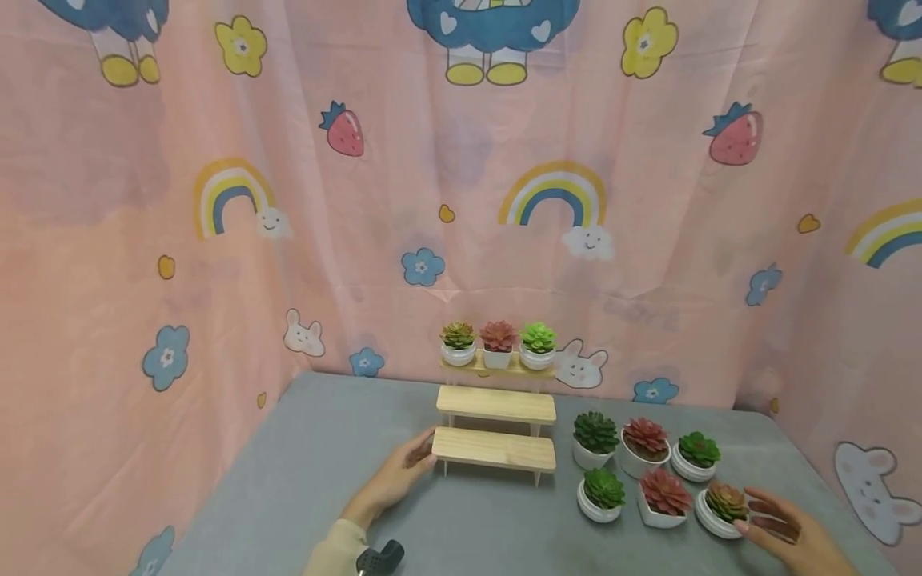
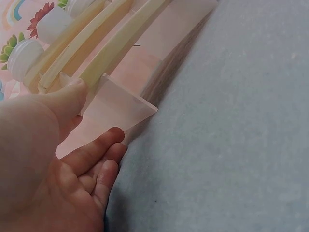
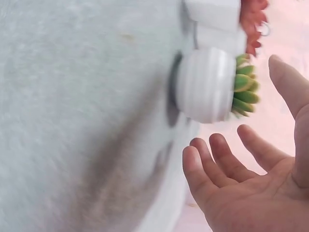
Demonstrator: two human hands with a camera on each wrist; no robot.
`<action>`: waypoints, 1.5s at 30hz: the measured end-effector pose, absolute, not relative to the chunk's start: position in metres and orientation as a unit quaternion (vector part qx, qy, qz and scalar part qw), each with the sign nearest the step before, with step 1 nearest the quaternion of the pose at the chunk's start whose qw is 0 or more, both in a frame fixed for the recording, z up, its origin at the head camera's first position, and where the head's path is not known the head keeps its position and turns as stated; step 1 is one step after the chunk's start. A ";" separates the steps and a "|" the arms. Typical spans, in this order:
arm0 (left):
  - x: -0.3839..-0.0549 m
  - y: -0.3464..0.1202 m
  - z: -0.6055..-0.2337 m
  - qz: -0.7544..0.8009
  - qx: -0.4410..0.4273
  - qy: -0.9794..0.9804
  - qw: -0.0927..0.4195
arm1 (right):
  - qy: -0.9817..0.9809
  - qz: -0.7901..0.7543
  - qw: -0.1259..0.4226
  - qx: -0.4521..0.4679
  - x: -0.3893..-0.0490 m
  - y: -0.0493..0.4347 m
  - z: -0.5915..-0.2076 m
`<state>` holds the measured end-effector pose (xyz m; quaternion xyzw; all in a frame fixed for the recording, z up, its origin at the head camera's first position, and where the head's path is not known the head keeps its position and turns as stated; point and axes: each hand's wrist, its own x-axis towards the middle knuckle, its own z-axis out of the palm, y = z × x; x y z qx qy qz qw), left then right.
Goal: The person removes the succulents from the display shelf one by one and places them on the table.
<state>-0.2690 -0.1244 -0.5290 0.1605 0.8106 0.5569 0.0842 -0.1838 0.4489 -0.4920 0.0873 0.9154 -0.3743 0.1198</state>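
A three-step wooden plant stand with clear supports rises at the middle of the table. My left hand is at the left end of its lowest step; in the left wrist view the thumb rests against the wood, and loosely bent fingers lie by the clear side panel. At the right, my right hand spreads its fingers beside an orange-green succulent in a round white pot. A gap shows between fingertips and pot in the right wrist view. That hand holds nothing.
Three potted succulents stand on the top step. Several more, including a dark green succulent and a red one, are grouped right of the stand on the grey table. A pink patterned curtain hangs behind.
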 end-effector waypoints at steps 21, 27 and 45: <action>-0.266 -0.122 -0.525 0.559 0.158 0.808 0.093 | 0.932 -0.360 -0.024 -0.003 -0.180 0.415 -0.433; -0.266 -0.122 -0.526 0.561 0.157 0.808 0.091 | 0.920 -0.389 -0.047 -0.020 -0.187 0.393 -0.426; -0.268 -0.123 -0.527 0.565 0.165 0.803 0.088 | 0.873 -0.464 -0.085 -0.126 -0.220 0.329 -0.415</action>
